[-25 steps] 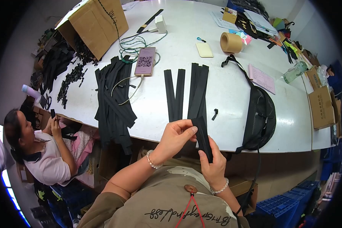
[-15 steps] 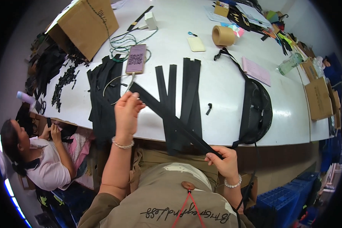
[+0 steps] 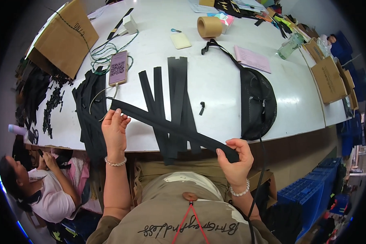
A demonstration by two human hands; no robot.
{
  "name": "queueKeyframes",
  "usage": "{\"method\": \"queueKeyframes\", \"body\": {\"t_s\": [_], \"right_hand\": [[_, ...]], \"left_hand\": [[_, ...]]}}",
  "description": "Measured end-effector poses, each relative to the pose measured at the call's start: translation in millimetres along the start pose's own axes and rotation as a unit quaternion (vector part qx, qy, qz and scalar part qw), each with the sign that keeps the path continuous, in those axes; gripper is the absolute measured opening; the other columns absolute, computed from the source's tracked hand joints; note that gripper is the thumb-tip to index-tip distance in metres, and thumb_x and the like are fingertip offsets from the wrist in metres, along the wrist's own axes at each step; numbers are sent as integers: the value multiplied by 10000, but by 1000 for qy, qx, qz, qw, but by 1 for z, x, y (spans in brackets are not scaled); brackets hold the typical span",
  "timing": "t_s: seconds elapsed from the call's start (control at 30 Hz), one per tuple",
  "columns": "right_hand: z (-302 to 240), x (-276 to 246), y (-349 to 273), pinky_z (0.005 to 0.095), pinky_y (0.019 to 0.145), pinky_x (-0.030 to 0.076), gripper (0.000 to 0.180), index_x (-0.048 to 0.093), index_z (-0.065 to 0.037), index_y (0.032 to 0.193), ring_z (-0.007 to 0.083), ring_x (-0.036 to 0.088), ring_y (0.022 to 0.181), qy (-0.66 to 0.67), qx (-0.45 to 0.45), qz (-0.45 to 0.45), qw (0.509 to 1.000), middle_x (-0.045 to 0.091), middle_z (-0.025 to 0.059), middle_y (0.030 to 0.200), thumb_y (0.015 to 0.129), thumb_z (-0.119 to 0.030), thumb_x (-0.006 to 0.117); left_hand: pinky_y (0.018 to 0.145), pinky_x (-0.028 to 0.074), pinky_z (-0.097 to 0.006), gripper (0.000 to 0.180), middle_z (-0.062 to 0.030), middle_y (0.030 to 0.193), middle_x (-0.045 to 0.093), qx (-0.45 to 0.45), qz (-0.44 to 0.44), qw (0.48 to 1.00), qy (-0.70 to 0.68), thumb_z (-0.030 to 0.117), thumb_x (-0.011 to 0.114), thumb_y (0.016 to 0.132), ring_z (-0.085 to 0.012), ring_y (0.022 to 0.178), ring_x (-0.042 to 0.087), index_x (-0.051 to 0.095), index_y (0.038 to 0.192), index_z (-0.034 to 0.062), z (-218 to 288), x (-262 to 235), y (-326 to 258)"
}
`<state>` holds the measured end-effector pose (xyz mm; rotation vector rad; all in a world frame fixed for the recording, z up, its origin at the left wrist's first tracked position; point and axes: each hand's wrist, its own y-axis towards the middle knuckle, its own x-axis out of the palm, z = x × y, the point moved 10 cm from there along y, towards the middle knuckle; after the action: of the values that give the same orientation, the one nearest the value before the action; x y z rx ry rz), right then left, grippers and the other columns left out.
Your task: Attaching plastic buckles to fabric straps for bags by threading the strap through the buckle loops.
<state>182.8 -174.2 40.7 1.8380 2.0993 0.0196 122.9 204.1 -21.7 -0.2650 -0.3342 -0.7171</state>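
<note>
A black strap [image 3: 173, 127] is held taut by its ends (pinched in left hand [image 3: 114, 129] and right hand [image 3: 235, 158]) above other strips [image 3: 171, 101], seemingly for checking.

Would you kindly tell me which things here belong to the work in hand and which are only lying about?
In hand:
- black strip, stretched between left hand and right hand
- more black strips laid side by side on the white table

Lying about:
- phone
- tape roll
- cardboard box
- black mesh bag
- pink paper
- plastic bottle
</note>
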Motion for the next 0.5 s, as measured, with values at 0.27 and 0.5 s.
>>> {"method": "queueKeyframes", "body": {"t_s": [0.27,0.5], "right_hand": [[19,-15,-1,185,706,477,390,515,26,1086,88,576,809,234,92,83,964,597,92,940,738,128,658],[17,-10,-1,193,742,486,433,485,41,1115,103,579,858,206,84,70,972,585,101,981,729,132,660]], "left_hand": [[673,523,-229,97,8,767,540,1,-8,999,41,96,562,899,-113,725,582,527,813,71,-3,-9,-4],[661,535,-241,79,1,750,547,-3,-27,998,54,91,551,904,-119,710,596,530,833,63,-9,-13,-9]]}}
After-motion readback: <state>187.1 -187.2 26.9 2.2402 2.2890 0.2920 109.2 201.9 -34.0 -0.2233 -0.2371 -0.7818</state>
